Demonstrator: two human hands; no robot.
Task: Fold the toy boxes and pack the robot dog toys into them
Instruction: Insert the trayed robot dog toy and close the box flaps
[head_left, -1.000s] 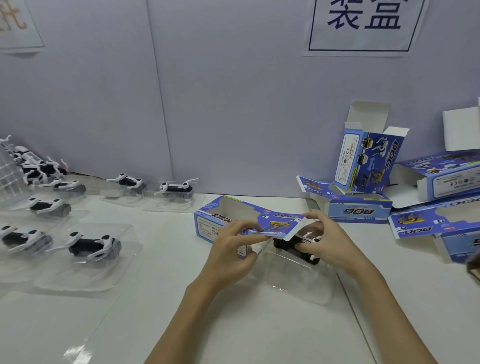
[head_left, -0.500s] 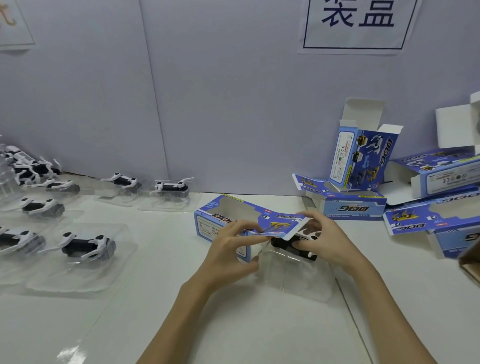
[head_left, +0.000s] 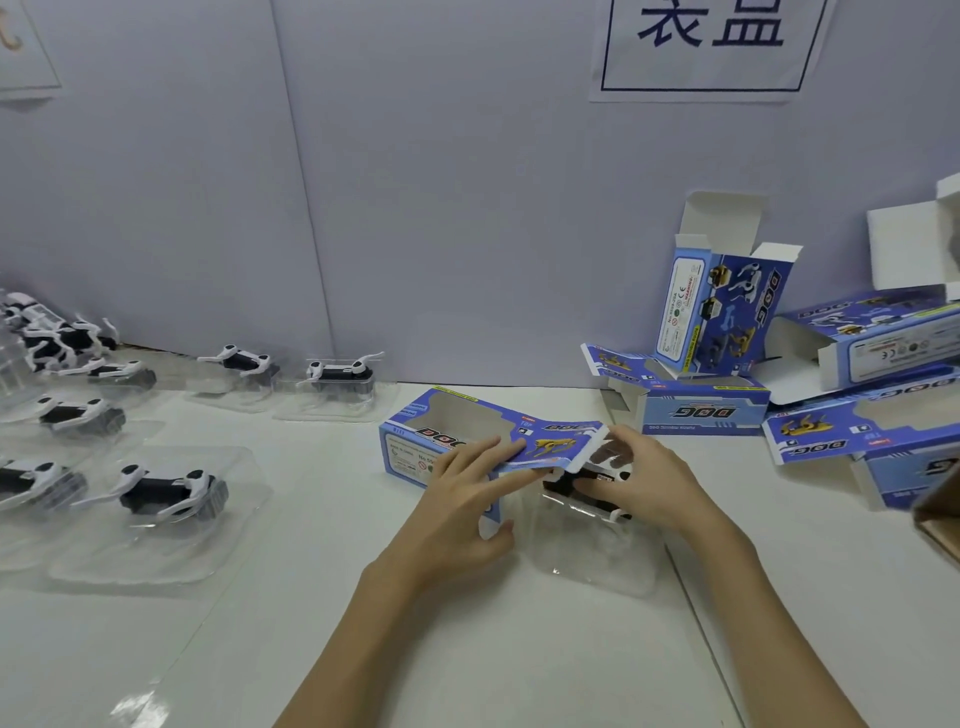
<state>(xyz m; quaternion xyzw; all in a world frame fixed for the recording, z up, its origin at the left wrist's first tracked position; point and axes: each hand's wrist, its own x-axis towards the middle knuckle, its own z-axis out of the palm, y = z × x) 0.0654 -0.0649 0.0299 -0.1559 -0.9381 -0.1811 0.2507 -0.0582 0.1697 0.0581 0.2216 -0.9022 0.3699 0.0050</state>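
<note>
Barely shifted, blue windowed box (head_left: 467, 431) lies open-ended, toy (head_left: 582, 480) half in.

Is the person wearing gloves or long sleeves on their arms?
No. Both hands are bare: the left hand and the right hand wear no gloves. No sleeves, rings, watch or bracelets show on either forearm as far as the picture reaches. The fingernails look short and unpainted.

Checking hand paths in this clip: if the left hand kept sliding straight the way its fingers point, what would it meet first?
Probably the right hand. The left hand points right and slightly away along the blue toy box, whose open end the right hand holds over the toy dog. Depth is unclear.
</note>
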